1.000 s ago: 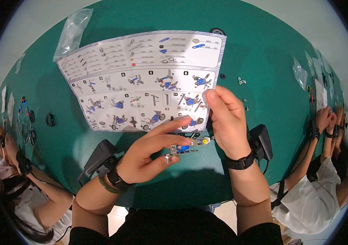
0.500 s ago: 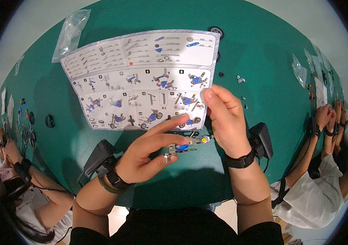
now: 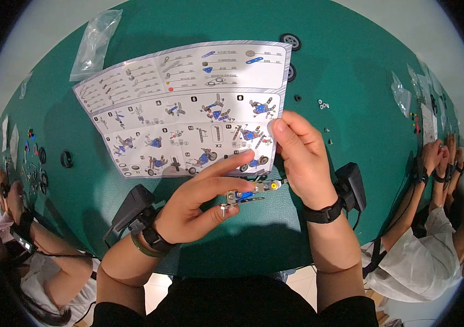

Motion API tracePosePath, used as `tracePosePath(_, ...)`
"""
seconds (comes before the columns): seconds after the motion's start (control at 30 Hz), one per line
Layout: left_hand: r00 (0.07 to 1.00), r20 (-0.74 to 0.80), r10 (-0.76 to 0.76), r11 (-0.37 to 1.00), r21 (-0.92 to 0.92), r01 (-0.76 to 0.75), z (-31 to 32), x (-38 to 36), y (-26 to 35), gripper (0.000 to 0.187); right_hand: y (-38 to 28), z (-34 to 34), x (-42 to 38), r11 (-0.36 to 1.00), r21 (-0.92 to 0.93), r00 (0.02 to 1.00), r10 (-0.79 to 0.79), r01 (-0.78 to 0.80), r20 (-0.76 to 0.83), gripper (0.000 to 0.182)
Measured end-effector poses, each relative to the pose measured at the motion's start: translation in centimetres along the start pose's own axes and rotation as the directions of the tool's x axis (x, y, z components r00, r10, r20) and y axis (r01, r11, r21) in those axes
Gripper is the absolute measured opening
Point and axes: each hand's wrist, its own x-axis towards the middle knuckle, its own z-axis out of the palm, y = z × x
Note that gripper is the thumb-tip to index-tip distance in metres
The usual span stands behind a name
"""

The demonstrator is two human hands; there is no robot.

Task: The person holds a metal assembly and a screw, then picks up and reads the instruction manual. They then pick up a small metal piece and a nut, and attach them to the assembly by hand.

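My right hand [image 3: 303,155] pinches the right edge of a printed instruction sheet [image 3: 188,111], which hangs over the table. The sheet has a parts list on top and numbered motorcycle assembly steps below. My left hand [image 3: 194,204] holds a small metal-and-blue toy model [image 3: 247,193] between thumb and fingers, in front of the sheet's lower edge. The model has a yellow piece at its right end and a screw sticking down at its left. The left index finger stretches across the sheet's lower right part.
Black wheels [image 3: 291,42] lie behind the sheet, a black ring [image 3: 298,98] and small silver fasteners [image 3: 323,103] to its right. A black tire [image 3: 66,159] lies left. A clear plastic bag [image 3: 97,43] is at the back left. Co-workers' hands [image 3: 436,155] are at both sides.
The sheet's left side has shifted slightly left and down. Both hands keep their grips, almost still. At the left, a co-worker's arm has moved a little.
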Motion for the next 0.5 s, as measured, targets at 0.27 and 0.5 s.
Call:
tracePosePath(0.27,1.000,-0.003,-0.004,1.000,-0.003,0.004,0.08,0.06,0.00,0.032,0.03,0.07,0.06,1.000,0.006,1.000,-0.017,0.017,-0.011,0.024)
tracePosePath(0.5,1.000,-0.003,-0.005,1.000,-0.005,0.005,0.03,0.06,0.02,0.033,-0.02,-0.06,0.03,1.000,0.003,1.000,-0.010,0.010,0.005,0.024)
